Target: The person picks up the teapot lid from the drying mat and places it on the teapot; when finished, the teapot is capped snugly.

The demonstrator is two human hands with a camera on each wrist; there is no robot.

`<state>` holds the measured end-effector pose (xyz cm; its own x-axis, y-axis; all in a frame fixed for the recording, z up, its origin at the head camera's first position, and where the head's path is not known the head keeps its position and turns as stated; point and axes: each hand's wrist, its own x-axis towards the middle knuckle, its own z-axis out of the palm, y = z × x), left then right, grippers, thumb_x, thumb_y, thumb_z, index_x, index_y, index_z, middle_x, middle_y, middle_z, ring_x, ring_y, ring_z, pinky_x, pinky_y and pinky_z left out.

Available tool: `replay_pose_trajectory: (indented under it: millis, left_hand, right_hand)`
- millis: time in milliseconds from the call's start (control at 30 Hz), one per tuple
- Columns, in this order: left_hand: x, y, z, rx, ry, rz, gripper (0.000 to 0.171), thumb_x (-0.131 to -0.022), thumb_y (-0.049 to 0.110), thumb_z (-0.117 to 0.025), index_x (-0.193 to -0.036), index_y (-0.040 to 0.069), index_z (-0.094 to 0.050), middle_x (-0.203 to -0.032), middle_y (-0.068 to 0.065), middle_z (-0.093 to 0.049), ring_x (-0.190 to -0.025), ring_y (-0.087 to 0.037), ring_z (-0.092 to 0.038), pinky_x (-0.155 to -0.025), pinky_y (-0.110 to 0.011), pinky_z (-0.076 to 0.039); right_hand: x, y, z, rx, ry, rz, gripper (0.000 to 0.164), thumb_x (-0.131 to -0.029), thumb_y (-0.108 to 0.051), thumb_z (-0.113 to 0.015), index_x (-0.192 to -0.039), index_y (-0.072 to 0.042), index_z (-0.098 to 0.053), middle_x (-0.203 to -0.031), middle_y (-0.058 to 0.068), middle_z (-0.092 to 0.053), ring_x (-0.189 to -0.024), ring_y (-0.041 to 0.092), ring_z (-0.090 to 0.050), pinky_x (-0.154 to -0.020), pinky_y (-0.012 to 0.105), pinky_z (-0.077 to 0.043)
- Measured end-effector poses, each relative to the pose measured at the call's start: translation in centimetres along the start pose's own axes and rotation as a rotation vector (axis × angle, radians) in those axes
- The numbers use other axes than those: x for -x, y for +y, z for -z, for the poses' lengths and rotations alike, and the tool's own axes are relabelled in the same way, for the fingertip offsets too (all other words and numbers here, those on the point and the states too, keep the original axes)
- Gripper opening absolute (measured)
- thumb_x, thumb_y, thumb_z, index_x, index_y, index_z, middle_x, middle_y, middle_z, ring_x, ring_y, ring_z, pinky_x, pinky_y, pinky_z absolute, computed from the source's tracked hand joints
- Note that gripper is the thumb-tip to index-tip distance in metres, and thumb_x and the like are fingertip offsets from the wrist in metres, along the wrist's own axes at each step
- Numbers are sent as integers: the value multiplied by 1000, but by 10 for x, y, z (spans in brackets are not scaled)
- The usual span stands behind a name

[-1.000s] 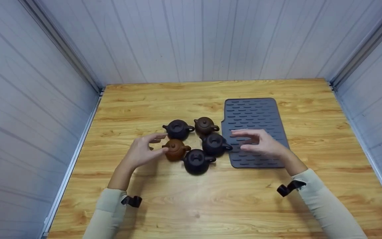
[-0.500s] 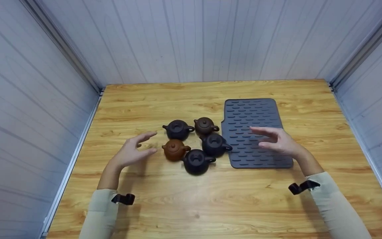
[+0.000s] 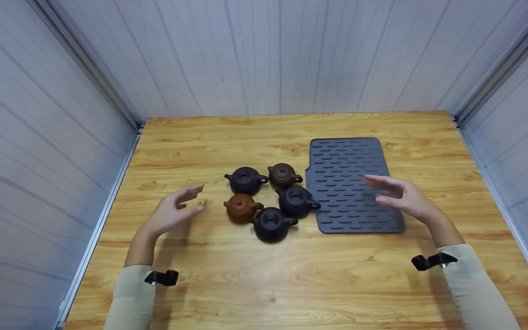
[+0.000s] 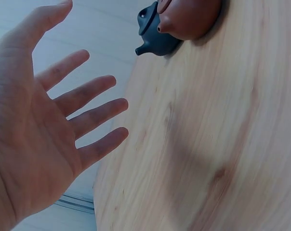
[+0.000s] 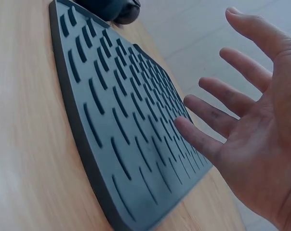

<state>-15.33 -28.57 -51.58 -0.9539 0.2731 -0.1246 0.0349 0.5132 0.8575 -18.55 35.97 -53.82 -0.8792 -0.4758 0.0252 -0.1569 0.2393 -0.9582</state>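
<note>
Several small teapots stand in a cluster mid-table in the head view. One is reddish brown [image 3: 241,208], one dark brown [image 3: 283,176]; three are black: one at the back left [image 3: 245,180], one at the right [image 3: 296,201], one in front [image 3: 272,224]. To the left of the cluster, my left hand [image 3: 171,212] hovers with fingers spread and holds nothing; the reddish-brown teapot is nearest to it. My right hand [image 3: 406,198], equally bare, hangs over the right side of a grey ridged mat [image 3: 344,183]. Both palms face inward.
The wood-grain table [image 3: 264,284] carries everything. Pale panel walls [image 3: 264,55] enclose it at the back and both sides. The right black teapot's handle reaches the mat's left edge. Small black cameras sit at both sleeve cuffs.
Both hands have moved outward: the left one leftward, away from the reddish-brown teapot, the right one rightward across the mat. Teapots and mat have stayed in place.
</note>
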Motion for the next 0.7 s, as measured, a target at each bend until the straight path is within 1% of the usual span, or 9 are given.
replay_pose_trajectory:
  millis: [133, 300, 400, 467, 567, 700]
  left_hand:
    - [-1, 3, 3, -14, 5, 12, 64, -108, 22, -76, -166, 4, -53, -172, -26, -53, -161, -52, -48, -131, -74, -37]
    - [-5, 10, 9, -55, 33, 13, 65, -108, 25, -76, -166, 6, -53, -173, -25, -53, -161, -51, -50, -131, -73, -38]
    - [-7, 16, 14, -82, 50, 12, 67, -109, 29, -76, -168, 8, -52, -174, -24, -50, -162, -50, -48, -133, -72, -36]
    - [-8, 20, 17, -99, 62, 12, 68, -109, 31, -75, -169, 10, -50, -176, -23, -48, -163, -50, -47, -135, -71, -33]
    - [-11, 26, 20, -132, 86, 7, 68, -109, 33, -75, -169, 12, -50, -177, -23, -47, -164, -50, -45, -136, -71, -30]
    - [-15, 32, 22, -190, 120, -5, 67, -109, 37, -74, -168, 14, -53, -176, -22, -49, -164, -49, -45, -135, -74, -31]
  right_hand:
    - [2, -3, 8, -3, 16, -9, 60, -108, 5, -65, -166, 5, -49, -157, -26, -64, -147, -4, -61, -106, 16, -59]
    - [2, -13, 21, 18, 63, 11, 60, -108, 7, -65, -165, 7, -48, -156, -28, -64, -145, -6, -62, -105, 15, -59]
    - [0, -21, 28, 41, 104, 9, 59, -108, 6, -66, -165, 7, -49, -154, -30, -65, -142, -9, -62, -103, 14, -60]
    - [0, -27, 33, 73, 137, -2, 59, -109, 3, -68, -166, 4, -50, -151, -32, -64, -140, -12, -61, -103, 13, -58]
    - [-1, -34, 39, 136, 182, -20, 60, -109, -2, -70, -166, 0, -51, -155, -26, -62, -138, -15, -58, -102, 9, -57]
    - [-2, -38, 46, 201, 223, -6, 62, -108, -2, -73, -166, 1, -52, -155, -27, -60, -138, -18, -55, -104, 7, -53]
